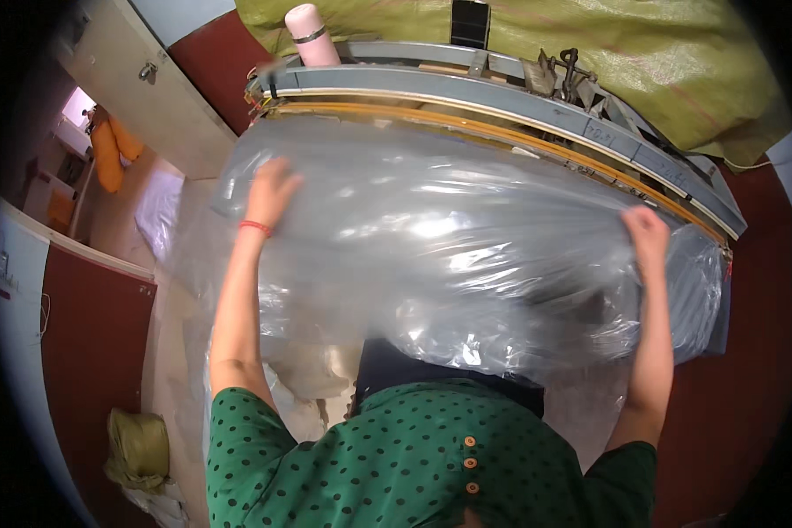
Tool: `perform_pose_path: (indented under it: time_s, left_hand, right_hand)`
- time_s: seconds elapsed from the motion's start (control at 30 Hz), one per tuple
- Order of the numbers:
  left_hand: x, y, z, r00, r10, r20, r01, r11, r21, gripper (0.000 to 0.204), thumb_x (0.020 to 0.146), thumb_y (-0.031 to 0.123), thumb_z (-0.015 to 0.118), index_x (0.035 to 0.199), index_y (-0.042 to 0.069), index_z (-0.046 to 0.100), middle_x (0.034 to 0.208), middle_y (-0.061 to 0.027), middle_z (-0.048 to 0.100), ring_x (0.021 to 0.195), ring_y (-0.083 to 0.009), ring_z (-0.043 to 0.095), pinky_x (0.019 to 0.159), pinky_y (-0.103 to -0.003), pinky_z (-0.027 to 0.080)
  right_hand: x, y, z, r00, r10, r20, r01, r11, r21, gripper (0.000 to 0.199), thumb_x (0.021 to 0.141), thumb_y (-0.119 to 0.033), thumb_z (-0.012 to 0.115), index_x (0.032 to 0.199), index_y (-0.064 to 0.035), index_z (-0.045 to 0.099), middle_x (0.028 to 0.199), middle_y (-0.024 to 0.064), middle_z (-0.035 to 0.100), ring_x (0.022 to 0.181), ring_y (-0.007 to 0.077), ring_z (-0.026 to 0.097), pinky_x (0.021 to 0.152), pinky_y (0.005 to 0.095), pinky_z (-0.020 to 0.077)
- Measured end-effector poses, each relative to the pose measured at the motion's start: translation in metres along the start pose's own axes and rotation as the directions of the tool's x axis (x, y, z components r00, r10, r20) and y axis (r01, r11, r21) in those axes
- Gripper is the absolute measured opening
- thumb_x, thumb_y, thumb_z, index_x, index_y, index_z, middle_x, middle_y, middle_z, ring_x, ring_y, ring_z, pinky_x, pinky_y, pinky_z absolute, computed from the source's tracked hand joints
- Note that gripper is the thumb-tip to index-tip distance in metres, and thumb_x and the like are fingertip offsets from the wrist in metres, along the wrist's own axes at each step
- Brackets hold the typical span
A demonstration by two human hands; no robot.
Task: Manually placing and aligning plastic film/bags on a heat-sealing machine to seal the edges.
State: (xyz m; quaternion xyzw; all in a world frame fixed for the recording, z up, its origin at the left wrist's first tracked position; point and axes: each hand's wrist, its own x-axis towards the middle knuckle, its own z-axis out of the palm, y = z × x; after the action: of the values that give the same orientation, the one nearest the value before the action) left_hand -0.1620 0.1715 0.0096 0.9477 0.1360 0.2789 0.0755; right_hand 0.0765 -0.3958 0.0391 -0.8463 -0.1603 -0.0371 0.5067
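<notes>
A large sheet of clear plastic film (396, 207), glossy and wrinkled, spreads in front of me and hangs toward my lap. Over its left part is my left hand (273, 192), slightly blurred, with thumb and fingers apart. At the right side my right hand (647, 236) is closed, pinching the film near its far edge. Just beyond the film runs a long grey metal bar frame (466, 88) with an orange strip (414, 116) along its near side. A bunched part of the film (697, 286) lies to the right of my right forearm.
A pink bottle (312, 37) stands behind the frame's left end. Metal clamp-like parts (568, 77) sit on its right half. Yellow-green woven sheeting (660, 79) covers the back. At left are a door (141, 79) and a folded olive sack (138, 447) on the floor.
</notes>
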Motion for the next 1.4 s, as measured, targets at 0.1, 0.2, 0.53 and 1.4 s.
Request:
perform_pose_path:
  time_s: [0.1,0.2,0.53,1.4]
  left_hand:
    - [-0.015,0.059,0.008,0.954,0.146,0.261,-0.163,0.986,0.044,0.054,0.076,0.028,0.06,0.118,-0.001,0.043,0.127,-0.0203,0.037,0.12,-0.0372,0.029,0.096,-0.039,0.029]
    - [-0.038,0.123,0.003,0.897,0.248,0.365,-0.245,0.968,-0.054,0.06,0.075,0.032,0.059,0.121,-0.001,0.039,0.13,-0.0196,0.032,0.121,-0.0373,0.028,0.096,-0.04,0.029]
    - [-0.001,0.168,0.03,0.908,0.333,0.254,-0.321,0.943,-0.086,0.045,0.078,0.032,0.055,0.111,0.002,0.051,0.12,-0.0102,0.047,0.093,-0.0292,0.047,0.08,-0.037,0.039]
    - [0.129,0.071,0.146,0.798,-0.594,-0.107,0.264,0.503,-0.823,0.014,0.081,0.016,0.053,0.07,0.007,0.05,0.057,0.0031,0.045,0.048,-0.0052,0.038,0.042,-0.02,0.031]
  right_hand:
    - [-0.031,0.084,-0.108,0.947,0.005,-0.32,-0.088,0.966,-0.244,0.019,0.078,-0.019,0.06,0.075,-0.0004,0.06,0.065,-0.0043,0.051,0.065,0.0047,0.043,0.058,0.0197,0.0358]
    - [-0.079,0.135,-0.196,0.924,0.01,-0.383,-0.18,0.894,-0.411,0.021,0.078,-0.019,0.06,0.074,0.0009,0.059,0.064,-0.0037,0.05,0.065,0.005,0.042,0.058,0.0204,0.0359]
    - [-0.119,0.17,-0.249,0.879,0.111,-0.464,-0.27,0.918,-0.292,0.022,0.081,-0.02,0.058,0.074,0.0004,0.058,0.067,-0.0044,0.05,0.066,0.0044,0.041,0.062,0.0184,0.0348]
    - [0.073,0.194,-0.147,0.726,0.069,-0.684,-0.035,0.997,0.063,0.021,0.081,-0.024,0.058,0.078,-0.0037,0.057,0.064,-0.0001,0.054,0.056,0.006,0.047,0.052,0.0205,0.0386]
